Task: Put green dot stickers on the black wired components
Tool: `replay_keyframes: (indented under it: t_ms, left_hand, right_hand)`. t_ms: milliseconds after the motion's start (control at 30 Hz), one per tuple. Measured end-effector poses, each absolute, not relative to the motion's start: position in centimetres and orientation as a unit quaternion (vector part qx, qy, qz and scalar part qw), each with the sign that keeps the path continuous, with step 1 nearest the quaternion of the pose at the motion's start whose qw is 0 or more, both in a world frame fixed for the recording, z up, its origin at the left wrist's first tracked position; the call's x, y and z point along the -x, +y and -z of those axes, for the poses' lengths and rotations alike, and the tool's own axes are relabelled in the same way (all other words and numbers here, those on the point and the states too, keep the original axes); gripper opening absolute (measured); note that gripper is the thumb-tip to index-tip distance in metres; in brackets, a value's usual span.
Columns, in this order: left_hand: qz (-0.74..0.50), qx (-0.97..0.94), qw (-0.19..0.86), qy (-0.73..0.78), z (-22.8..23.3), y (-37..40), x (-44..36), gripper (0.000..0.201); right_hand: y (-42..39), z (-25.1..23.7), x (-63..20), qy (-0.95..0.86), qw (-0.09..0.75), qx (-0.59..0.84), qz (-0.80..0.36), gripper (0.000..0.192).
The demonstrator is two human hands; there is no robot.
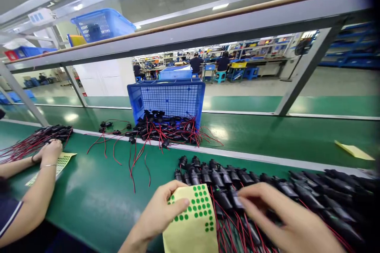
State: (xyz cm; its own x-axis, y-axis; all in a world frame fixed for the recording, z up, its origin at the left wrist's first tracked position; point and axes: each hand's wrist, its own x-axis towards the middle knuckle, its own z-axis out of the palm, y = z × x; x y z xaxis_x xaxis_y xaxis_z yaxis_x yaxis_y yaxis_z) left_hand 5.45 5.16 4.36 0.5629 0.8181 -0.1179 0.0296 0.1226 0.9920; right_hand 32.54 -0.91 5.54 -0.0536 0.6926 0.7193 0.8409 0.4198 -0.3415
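- Left hand (160,215): thumb and fingers pinch the upper edge of a pale yellow backing sheet of round green stickers (192,221), held above the near edge of the green bench mat (97,193); part of the sheet is already bare.
- Right hand (285,221): fingers spread and blurred, lying on a row of black plastic connectors with red and black leads (237,182) just right of the sheet; whether a fingertip carries a dot cannot be told.
- Risk: the loose red leads lie tangled under the right hand, so lifting one connector could drag its neighbours out of the row.
- Risk: the sheet is pinched by one edge only; it may curl, and dots could stick to the thumb or to the leads.
- Background: a blue perforated plastic crate (168,101) stands behind a further heap of wired connectors (160,130); a co-worker's hand (49,152) rests on a second sticker sheet at the left.
- Writing: no brand, label or legible text can be read; the dots appear blank.
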Motion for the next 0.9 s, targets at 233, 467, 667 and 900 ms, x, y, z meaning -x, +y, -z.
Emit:
replay_keyframes:
  t_ms: [233, 467, 667, 900]
  left_hand:
    - [-0.335, -0.609, 0.624, 0.356, -5.3, 3.6, -5.0, 0.042]
    - [-0.357, -0.638, 0.569, 0.377, -5.1, 2.9, -3.9, 0.035]
    - [-0.397, -0.605, 0.579, 0.375, -3.4, 3.2, -3.7, 0.036]
    - [-0.284, -0.704, 0.459, 0.461, -1.5, 6.6, -3.0, 0.027]
  right_hand:
    - [0.4, -5.0, -24.3, -0.759, 0.455, 0.465, -0.035, 0.01]
    - [0.9, -5.0, -23.7, -0.77, 0.44, 0.454, -0.085, 0.01]
    - [1.7, -4.5, -22.6, -0.794, 0.419, 0.439, -0.034, 0.013]
    - [3.6, -5.2, -22.8, -0.799, 0.429, 0.421, 0.005, 0.014]
